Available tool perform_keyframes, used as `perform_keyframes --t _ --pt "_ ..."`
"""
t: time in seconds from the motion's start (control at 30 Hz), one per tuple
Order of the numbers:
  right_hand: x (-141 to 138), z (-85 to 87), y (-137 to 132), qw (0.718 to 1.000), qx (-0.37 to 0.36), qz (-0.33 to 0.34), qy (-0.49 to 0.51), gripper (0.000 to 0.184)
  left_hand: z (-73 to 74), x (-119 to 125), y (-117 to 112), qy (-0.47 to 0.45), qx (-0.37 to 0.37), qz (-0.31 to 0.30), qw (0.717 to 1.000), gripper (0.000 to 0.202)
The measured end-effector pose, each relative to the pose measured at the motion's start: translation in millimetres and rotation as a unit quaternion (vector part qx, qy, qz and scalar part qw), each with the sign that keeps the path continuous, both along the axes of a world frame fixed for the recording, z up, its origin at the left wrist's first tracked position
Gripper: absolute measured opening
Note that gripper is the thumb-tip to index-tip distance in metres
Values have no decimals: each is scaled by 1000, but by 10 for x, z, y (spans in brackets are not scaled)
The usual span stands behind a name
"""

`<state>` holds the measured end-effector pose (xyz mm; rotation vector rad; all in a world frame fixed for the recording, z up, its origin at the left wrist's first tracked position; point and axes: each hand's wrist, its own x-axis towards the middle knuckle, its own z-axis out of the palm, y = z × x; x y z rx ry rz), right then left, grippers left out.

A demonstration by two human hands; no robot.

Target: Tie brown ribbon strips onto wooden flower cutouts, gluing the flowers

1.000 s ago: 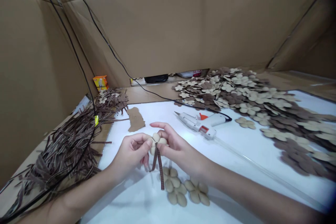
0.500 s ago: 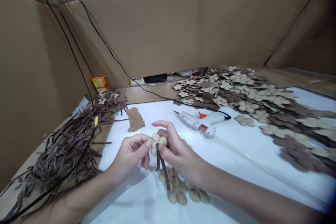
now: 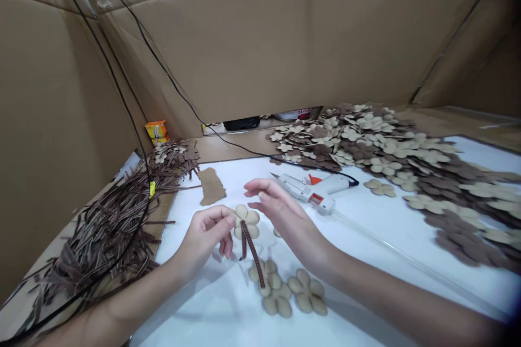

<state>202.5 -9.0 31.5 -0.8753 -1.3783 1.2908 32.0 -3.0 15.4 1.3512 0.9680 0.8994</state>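
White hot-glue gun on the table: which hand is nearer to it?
Right hand, just in front of the white hot-glue gun, not touching it. Left hand farther off, at the tan cut-out flower.

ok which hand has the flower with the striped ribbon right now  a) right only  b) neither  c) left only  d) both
c: the left hand pinches the tan felt flower at its edge, while the right hand is open and apart from it.

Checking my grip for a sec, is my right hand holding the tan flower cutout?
No, the right hand is open and lifted clear of the tan flower cutout, which only the left hand pinches.
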Motion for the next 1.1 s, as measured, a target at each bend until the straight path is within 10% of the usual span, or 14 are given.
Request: perform_keyframes --t 0.27,0.43,0.47,0.53,0.63,0.73,0.83,0.9,1.0,1.1 --pt "129 410 -25 974 -101 114 166 28 -5 50 24 25 -38 28 999 34" --pt "421 464 -100 867 -133 433 -209 19 -46 4 64 14 -29 43 999 29" --pt "467 423 -104 842 -81 420 -330 11 -48 0 67 11 -29 45 999 29" --pt "515 329 -90 820 71 187 -536 20 -39 5 61 3 -34 41 999 29" --pt "457 262 -15 762 131 -43 -633 28 0 42 18 0 -43 19 999 33" --pt "324 324 60 810 217 -113 -532 34 34 80 -41 10 -44 -13 999 36" --pt "253 435 59 939 204 23 -275 35 43 97 -69 15 -54 -23 998 37" --pt "271 507 -2 959 107 229 -127 42 42 95 -59 11 -56 -2 998 37" --pt "405 551 -142 867 -31 465 -178 52 41 79 -19 10 -51 28 998 34" --pt "618 444 -214 766 7 448 -460 27 47 60 14 8 -51 31 998 31"
